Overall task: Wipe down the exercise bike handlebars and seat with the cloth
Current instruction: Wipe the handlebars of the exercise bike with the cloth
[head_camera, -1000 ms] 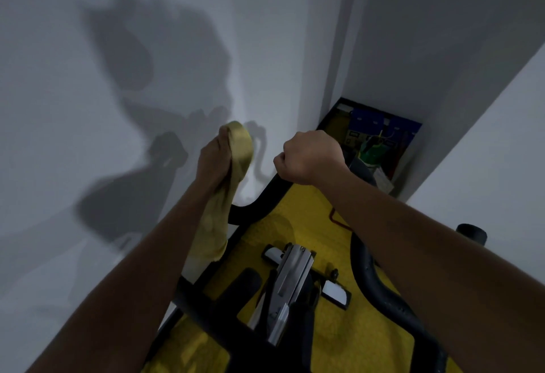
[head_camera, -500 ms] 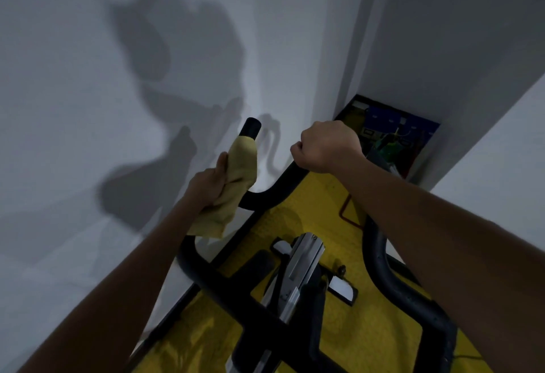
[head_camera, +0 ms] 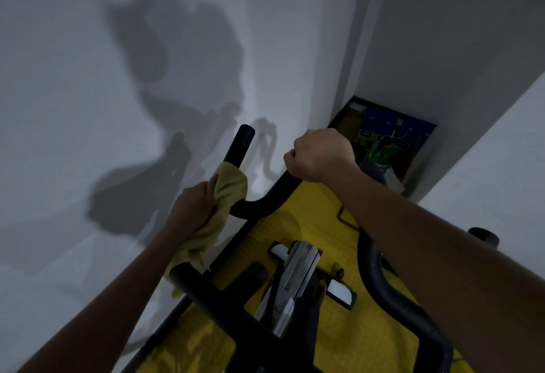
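Cloth (head_camera: 227, 192) gripped round handlebars (head_camera: 259, 204) by left hand (head_camera: 194, 204); right hand (head_camera: 320, 155) fisted round bar.

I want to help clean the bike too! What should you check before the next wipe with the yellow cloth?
1. Cloth wrapped round the left handlebar horn: ok.
2. Left hand has a grip on the cloth: ok.
3. Right hand steadies the bike with a grip on the front bar: ok.
4. Horn tip above the cloth bare and free to wipe: ok.
5. Loose cloth tail clear of the bike frame: not ok, it hangs against the lower bar.
6. Seat ready for wiping: cannot tell, not in view.
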Motion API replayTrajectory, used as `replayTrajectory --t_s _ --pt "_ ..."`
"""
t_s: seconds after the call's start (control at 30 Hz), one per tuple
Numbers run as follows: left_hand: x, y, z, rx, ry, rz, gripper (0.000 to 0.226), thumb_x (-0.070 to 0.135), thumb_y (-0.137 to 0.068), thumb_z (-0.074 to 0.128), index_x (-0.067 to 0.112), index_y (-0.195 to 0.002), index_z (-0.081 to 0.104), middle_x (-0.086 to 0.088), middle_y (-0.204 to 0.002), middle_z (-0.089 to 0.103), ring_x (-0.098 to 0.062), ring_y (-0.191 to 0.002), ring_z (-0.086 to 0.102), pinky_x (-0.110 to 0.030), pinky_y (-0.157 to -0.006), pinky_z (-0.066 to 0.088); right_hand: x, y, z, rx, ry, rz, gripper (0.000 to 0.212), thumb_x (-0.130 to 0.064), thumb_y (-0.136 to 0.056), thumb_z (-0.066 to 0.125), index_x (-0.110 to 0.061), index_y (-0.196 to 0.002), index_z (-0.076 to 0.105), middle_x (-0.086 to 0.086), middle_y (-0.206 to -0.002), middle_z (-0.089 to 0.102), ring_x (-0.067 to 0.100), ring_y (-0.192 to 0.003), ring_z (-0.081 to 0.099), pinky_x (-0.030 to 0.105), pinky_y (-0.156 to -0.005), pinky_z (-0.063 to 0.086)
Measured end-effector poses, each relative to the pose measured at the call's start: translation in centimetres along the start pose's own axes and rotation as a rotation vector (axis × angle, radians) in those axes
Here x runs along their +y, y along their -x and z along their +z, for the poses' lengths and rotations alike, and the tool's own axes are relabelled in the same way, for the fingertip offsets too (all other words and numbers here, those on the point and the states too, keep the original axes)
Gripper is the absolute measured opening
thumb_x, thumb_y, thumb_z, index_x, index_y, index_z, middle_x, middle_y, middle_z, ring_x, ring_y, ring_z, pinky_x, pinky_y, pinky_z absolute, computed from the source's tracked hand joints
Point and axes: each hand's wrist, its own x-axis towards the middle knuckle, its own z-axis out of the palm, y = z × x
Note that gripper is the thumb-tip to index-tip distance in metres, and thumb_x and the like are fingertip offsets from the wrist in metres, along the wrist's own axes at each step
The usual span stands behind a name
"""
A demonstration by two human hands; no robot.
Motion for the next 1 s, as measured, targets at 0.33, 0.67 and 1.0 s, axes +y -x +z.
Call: replayTrajectory --t_s 0.33,0.67,1.0 --pt "9.1 -5.1 0.2 0.138 0.276 0.051 0.076 0.075 -0.094 0.016 0.022 -0.104 0.069 -0.009 -0.108 0.072 -0.025 -0.098 0.065 -0.034 -0.088 0.043 0.3 0.1 -0.2 0.004 0.006 -0.013 0.053 -0.037 -0.096 0.037 -0.014 -0.048 0.043 -0.001 -0.050 0.043 0.017 -0.044 0.039 0.023 -0.045 0.023" --pt "2.2 -1.9 -0.3 -0.110 -0.028 0.011 0.086 0.073 -0.097 0.002 0.015 -0.073 0.061 -0.006 -0.071 0.064 -0.027 -0.074 0.065 -0.041 -0.082 0.049 0.3 0.4 -0.6 -0.028 -0.004 -0.016 0.054 -0.036 -0.099 0.037 -0.013 -0.050 0.042 0.000 -0.050 0.041 0.017 -0.045 0.036 0.023 -0.046 0.023" --pt "-3.8 4.3 -1.2 -0.097 -0.090 -0.216 0.059 0.074 -0.096 0.021 0.030 -0.105 0.059 0.004 -0.075 0.051 -0.029 -0.090 0.060 -0.037 -0.078 0.044 0.3 0.3 -0.9 -0.042 0.030 -0.035 0.055 -0.037 -0.100 0.034 -0.011 -0.054 0.047 0.002 -0.053 0.046 0.018 -0.046 0.041 0.021 -0.047 0.025"
